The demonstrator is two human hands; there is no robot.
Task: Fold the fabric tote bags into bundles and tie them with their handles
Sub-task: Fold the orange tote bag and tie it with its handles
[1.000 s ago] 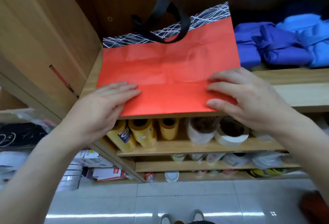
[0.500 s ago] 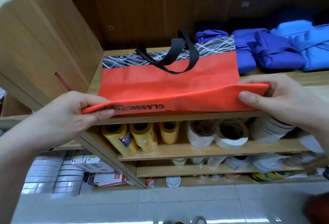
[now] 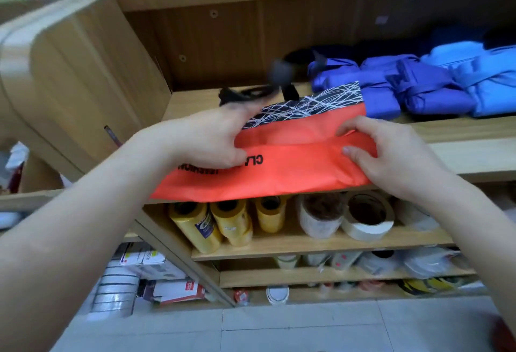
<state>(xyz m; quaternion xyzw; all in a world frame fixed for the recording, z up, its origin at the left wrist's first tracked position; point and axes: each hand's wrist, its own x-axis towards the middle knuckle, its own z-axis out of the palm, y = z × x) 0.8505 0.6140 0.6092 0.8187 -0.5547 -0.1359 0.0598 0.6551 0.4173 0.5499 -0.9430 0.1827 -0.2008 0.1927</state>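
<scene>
A red fabric tote bag (image 3: 279,173) with a black-and-white scribbled top band lies on the wooden shelf (image 3: 460,153), its lower part folded up so black lettering shows. My left hand (image 3: 203,142) grips the folded edge on the left, thumb on top. At the right end my right hand (image 3: 391,153) pinches the fold, thumb on the flap. The black handles (image 3: 251,93) lie blurred behind the left hand.
Blue bundled bags (image 3: 418,89) tied with their handles lie at the back right of the same shelf. A wooden side panel (image 3: 83,86) stands on the left. Yellow rolls (image 3: 223,220) and tape rolls (image 3: 365,214) fill the shelf below. Tiled floor lies beneath.
The bag's bottom edge, lifted half a second ago, has been folded up over the bag; both hands moved inward and up with it. The handles have swung back.
</scene>
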